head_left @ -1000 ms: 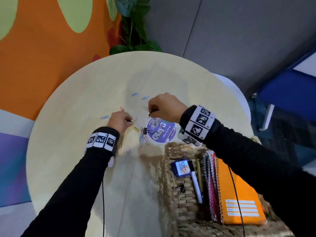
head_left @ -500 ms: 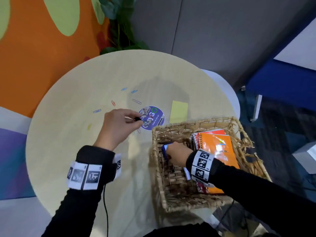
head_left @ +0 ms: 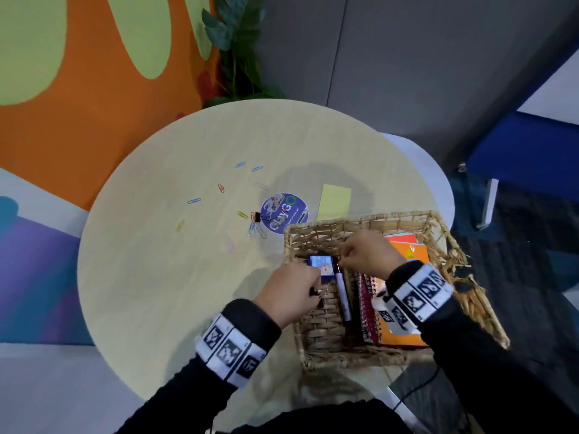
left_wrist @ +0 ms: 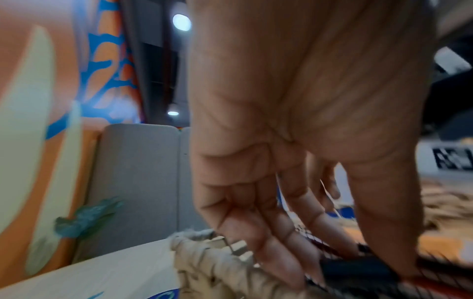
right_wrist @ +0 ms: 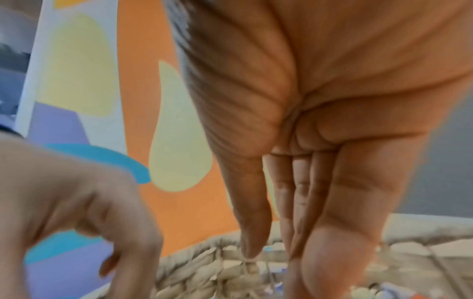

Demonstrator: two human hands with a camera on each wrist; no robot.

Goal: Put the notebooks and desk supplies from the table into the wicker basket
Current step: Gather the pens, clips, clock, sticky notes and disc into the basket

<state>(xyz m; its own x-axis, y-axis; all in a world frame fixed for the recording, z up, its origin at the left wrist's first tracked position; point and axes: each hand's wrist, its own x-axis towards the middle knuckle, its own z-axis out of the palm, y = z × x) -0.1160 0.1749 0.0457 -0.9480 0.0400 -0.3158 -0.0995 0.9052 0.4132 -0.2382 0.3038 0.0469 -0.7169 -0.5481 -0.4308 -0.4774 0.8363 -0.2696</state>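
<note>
The wicker basket (head_left: 451, 245) stands at the table's near right edge. It holds an orange notebook (head_left: 407, 250), spiral notebooks (head_left: 366, 311), a white marker (head_left: 343, 299) and a small blue item (head_left: 321, 265). My left hand (head_left: 313, 292) is over the basket's left wall and pinches a black binder clip (left_wrist: 358, 267) between thumb and fingers. Just above the blue item, my right hand (head_left: 341, 261) hovers inside the basket, fingers pointing straight down with nothing visible between them. Loose paper clips (head_left: 221, 187), another black binder clip (head_left: 257, 216), a round purple sticker (head_left: 284, 213) and a yellow sticky note (head_left: 334, 202) lie on the table.
The round pale table (head_left: 156, 277) stands by an orange and green wall, and a plant (head_left: 238, 42) rises behind its far edge. To the right are a blue seat (head_left: 517, 151) and dark floor. The basket's right corner overhangs the table edge.
My left hand left the spot by the purple sticker and came over the basket's left wall with the binder clip. My right hand rose from the basket floor to near its far end.
</note>
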